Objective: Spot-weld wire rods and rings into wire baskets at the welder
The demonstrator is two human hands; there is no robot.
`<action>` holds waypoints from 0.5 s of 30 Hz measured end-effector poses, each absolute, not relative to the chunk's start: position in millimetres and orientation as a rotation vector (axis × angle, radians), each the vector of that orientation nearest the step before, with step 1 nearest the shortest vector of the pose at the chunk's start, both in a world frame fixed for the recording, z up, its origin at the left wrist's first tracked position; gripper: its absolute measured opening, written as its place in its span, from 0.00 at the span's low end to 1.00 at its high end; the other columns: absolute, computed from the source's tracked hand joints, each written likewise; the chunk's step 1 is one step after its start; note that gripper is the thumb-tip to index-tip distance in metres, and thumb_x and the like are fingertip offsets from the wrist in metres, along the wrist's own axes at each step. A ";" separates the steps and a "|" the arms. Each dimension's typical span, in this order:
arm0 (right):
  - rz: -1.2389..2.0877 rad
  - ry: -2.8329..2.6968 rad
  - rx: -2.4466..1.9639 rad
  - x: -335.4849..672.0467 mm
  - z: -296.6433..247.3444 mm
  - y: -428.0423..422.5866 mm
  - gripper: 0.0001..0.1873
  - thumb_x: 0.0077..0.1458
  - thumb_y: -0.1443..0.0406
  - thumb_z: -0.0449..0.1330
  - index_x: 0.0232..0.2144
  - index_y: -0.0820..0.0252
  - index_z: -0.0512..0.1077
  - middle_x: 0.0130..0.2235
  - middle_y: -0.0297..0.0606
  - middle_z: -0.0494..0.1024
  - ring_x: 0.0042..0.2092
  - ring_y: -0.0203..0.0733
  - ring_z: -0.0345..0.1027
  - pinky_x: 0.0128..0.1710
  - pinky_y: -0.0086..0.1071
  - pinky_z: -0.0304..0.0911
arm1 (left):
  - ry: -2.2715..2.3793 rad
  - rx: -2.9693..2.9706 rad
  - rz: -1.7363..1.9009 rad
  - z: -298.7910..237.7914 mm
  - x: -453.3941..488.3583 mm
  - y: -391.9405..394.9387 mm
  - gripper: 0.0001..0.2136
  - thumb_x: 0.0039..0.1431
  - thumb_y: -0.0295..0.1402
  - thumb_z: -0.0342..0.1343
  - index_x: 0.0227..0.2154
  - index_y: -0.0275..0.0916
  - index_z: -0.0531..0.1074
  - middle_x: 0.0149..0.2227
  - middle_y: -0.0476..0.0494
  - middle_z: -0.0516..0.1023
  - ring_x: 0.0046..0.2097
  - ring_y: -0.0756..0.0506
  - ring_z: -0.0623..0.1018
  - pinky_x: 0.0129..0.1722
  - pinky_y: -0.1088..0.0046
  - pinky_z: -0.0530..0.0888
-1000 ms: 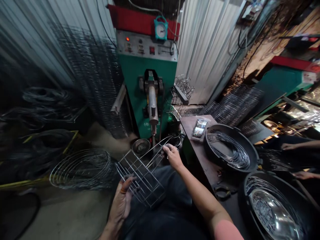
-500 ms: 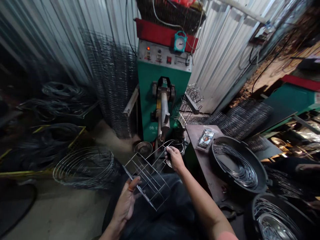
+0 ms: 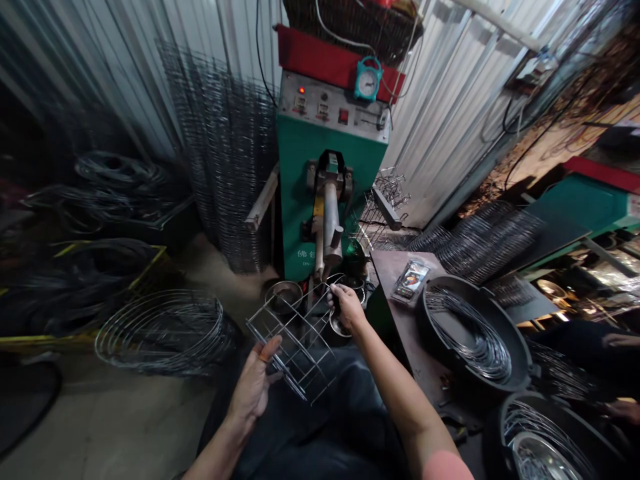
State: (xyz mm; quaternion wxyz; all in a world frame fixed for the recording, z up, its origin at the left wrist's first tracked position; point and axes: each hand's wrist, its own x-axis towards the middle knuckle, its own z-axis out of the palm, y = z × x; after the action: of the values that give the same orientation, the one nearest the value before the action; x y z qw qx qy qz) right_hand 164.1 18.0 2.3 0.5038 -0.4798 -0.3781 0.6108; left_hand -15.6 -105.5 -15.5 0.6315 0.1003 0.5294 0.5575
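Observation:
A small wire rack (image 3: 293,347) of thin steel rods is held over my lap, below the nose of a green welding machine (image 3: 330,193). My left hand (image 3: 254,387) grips the rack's near lower edge, thumb on top. My right hand (image 3: 346,307) is closed round a curved wire loop at the rack's far upper end, close under the machine's grey electrode arm (image 3: 330,223). A small metal bowl (image 3: 283,295) sits on the floor by the machine's foot.
A stack of round wire grids (image 3: 160,330) lies on the floor at left, with tall wire mesh panels (image 3: 225,153) behind. A brown bench (image 3: 400,320) at right carries a phone (image 3: 411,275) and black tubs of wire rings (image 3: 473,333). Another person's hand (image 3: 617,341) shows at far right.
The rack has been turned and raised slightly toward the machine's electrode. Both hands kept their hold, and the view shifted upward.

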 end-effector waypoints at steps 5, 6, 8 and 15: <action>1.504 -0.887 -1.182 164.5 0.1 23.7 0.17 0.38 0.55 0.63 0.21 0.62 0.63 0.18 0.27 0.66 0.18 0.27 0.56 0.17 0.23 0.48 | 1.291 0.293 1.303 -13.1 -10.8 -105.9 0.23 0.33 0.42 0.65 0.34 0.40 0.69 0.38 0.45 0.73 0.43 0.43 0.71 0.30 0.72 0.69; 1.511 -0.887 -1.180 165.0 0.2 23.8 0.17 0.38 0.55 0.63 0.21 0.61 0.63 0.18 0.27 0.65 0.19 0.27 0.56 0.17 0.23 0.48 | 1.299 0.294 1.324 -12.9 -8.9 -106.6 0.22 0.33 0.41 0.65 0.34 0.40 0.68 0.36 0.46 0.73 0.41 0.44 0.71 0.30 0.72 0.69; 1.529 -0.897 -1.181 167.5 0.8 20.3 0.18 0.37 0.54 0.63 0.21 0.61 0.63 0.19 0.28 0.66 0.19 0.28 0.57 0.18 0.23 0.50 | 1.280 0.283 1.362 -13.3 -4.8 -107.2 0.22 0.32 0.40 0.66 0.33 0.41 0.67 0.33 0.48 0.73 0.37 0.46 0.72 0.31 0.72 0.69; 1.542 -1.366 -1.268 184.3 3.7 -44.0 0.18 0.43 0.53 0.62 0.32 0.61 0.71 0.29 0.33 0.73 0.30 0.33 0.65 0.32 0.28 0.59 | 1.250 0.207 1.413 -20.8 -2.6 -101.7 0.20 0.30 0.35 0.66 0.30 0.42 0.66 0.31 0.50 0.73 0.34 0.46 0.74 0.27 0.73 0.69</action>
State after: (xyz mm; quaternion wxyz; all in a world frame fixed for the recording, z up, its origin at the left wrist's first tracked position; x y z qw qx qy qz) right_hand 184.3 -44.0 3.7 0.3536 -0.4902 -0.5281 0.5965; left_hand -2.6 -101.7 -20.8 0.5825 0.0886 0.5353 0.6053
